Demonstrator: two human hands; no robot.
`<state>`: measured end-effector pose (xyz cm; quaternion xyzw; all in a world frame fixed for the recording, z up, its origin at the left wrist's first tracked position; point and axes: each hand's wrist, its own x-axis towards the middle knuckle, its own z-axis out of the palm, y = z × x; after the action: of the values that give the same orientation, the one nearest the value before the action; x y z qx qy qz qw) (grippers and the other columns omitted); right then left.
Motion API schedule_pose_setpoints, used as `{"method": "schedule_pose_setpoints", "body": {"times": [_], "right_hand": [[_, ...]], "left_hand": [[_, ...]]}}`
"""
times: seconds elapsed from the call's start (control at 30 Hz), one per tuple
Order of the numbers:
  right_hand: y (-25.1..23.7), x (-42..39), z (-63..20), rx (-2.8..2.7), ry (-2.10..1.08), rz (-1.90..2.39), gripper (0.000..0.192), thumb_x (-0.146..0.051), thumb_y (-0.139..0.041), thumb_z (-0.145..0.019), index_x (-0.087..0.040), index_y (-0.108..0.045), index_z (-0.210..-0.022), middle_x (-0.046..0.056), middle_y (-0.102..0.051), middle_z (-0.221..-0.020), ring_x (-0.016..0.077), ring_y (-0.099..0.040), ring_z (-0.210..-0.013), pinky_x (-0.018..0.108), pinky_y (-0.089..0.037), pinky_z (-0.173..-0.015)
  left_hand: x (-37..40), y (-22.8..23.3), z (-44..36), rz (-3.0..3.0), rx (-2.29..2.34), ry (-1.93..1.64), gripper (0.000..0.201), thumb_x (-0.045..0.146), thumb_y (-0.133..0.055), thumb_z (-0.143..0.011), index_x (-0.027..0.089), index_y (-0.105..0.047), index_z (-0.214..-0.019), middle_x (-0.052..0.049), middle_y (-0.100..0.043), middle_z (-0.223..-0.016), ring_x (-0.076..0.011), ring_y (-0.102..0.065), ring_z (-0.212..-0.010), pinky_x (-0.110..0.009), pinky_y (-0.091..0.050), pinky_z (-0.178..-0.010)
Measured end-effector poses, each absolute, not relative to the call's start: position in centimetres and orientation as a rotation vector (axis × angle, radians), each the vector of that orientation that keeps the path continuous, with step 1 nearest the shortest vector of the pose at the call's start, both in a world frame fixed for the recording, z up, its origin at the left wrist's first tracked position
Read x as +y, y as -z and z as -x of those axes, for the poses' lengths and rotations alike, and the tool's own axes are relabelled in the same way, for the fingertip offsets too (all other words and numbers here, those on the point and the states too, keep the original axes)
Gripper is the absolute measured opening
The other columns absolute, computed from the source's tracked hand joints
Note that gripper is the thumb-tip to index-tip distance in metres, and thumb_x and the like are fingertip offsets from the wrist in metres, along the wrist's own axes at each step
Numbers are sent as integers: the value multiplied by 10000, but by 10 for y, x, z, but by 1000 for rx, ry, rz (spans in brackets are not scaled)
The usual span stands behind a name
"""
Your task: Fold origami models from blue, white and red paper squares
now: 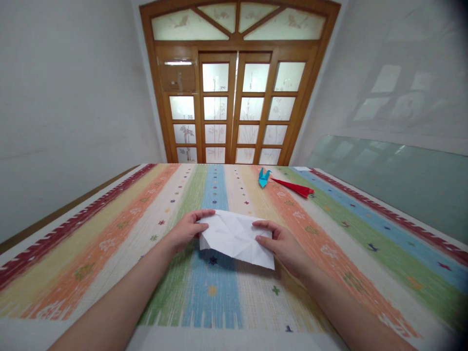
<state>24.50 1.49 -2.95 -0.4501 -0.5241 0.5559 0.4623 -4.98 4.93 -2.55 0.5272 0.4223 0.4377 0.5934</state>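
A sheet of white paper [236, 236], creased with several fold lines, is held up over the striped tablecloth between my two hands. My left hand [190, 228] pinches its left edge between thumb and fingers. At the opposite edge, my right hand [276, 240] grips the paper the same way, thumb below and fingers along the upper side. The sheet's lower edge is raised and casts a shadow on the cloth. Farther back lie a blue origami crane [263, 178] and a long, pointed red folded piece [293, 187], both apart from my hands.
The table carries a colourful striped tablecloth [120, 243] with small printed motifs. A pale green glass panel [387, 165] stands along the right wall. Beyond the far table edge is a wooden door [234, 107] with frosted panes.
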Motion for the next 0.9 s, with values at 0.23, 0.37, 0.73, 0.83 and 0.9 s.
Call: {"method": "schedule_pose_setpoints", "body": {"times": [0.23, 0.37, 0.73, 0.83, 0.9], "right_hand": [[19, 14, -248, -1298, -1399, 1155, 600, -231, -781, -717, -234, -659, -1303, 71, -717, -1127, 164, -655, -769, 251, -504, -620], [21, 14, -247, -1337, -1377, 1075, 752, -208, -744, -736, -243, -522, -1453, 70, -703, -1160, 153, -656, -793, 249, -520, -651], [36, 19, -246, -1644, -978, 1210, 436, -220, -679, -767, -260, -690, -1201, 96, -624, -1295, 186, -644, -897, 305, -556, -722], [35, 17, -245, -1684, -949, 1189, 300, -248, -663, -797, -258, -733, -1088, 94, -629, -1282, 194, -647, -910, 323, -554, -746], [34, 15, -244, -1682, -969, 1205, 263, -275, -651, -814, -252, -740, -1060, 107, -627, -1280, 211, -648, -928, 300, -546, -662]], "left_hand": [[49, 17, 58, -1282, 983, -954, 593, 161, -767, -682, 191, -693, -1270, -120, -672, -1247, -145, -642, -766, -227, -469, -628], [52, 18, 61, -1325, 976, -952, 645, 167, -750, -692, 210, -653, -1328, -109, -676, -1258, -152, -652, -781, -225, -474, -637], [85, 17, 130, -1495, 1969, -1430, 600, 74, -584, -752, 151, -627, -1345, -145, -594, -1401, -350, -503, -1320, -439, -354, -1142], [85, 13, 155, -1489, 2166, -1650, 648, 112, -487, -866, 88, -405, -1508, -169, -421, -1546, -326, -372, -1432, -411, -234, -1215], [85, 16, 167, -1505, 2244, -1631, 649, 149, -465, -905, 41, -314, -1527, -218, -389, -1543, -364, -349, -1432, -459, -247, -1198]]}}
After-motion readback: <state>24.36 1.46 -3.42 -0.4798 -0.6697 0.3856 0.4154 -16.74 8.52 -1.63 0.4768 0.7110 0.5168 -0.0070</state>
